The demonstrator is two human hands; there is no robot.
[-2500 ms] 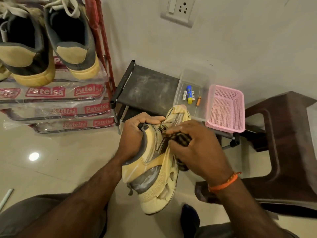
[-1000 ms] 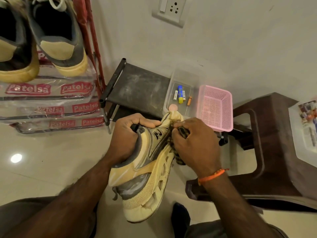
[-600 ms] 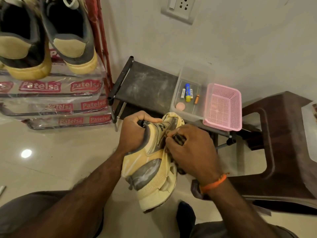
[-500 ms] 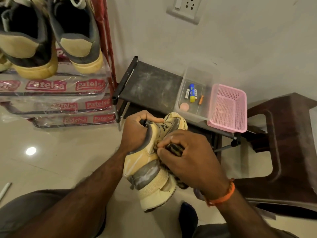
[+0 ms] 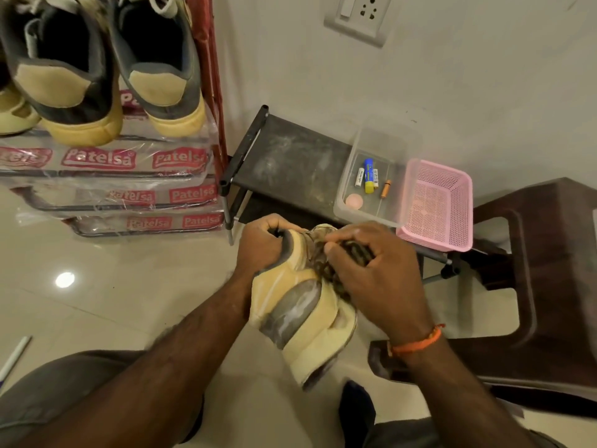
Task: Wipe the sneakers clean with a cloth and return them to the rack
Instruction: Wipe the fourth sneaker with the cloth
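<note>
Gripping the collar, the left hand [image 5: 263, 242] is closed tight around the opening of a yellow and grey sneaker [image 5: 298, 305], which is held in the air above the tiled floor [image 5: 106, 286] with its heel toward the camera. The right hand [image 5: 374, 276] is clenched on a dark patterned cloth [image 5: 336, 276], pressed against the shoe's side; most of the cloth is covered by the fingers. Just beyond the hands, on a low black shelf [image 5: 297, 160], a clear plastic tub [image 5: 376, 176] is seen holding three small batteries, a blue and yellow tube, and a round pink disc (its nature cannot be made out). A pink mesh basket [image 5: 436, 202] is set touching the tub's right side. At upper left, a pair of sneakers [image 5: 106, 69] is stood on a plastic-wrapped rack [image 5: 109, 163], the toes being cut off by the frame edge. A brown stool [image 5: 549, 286] is partly visible at right.
</note>
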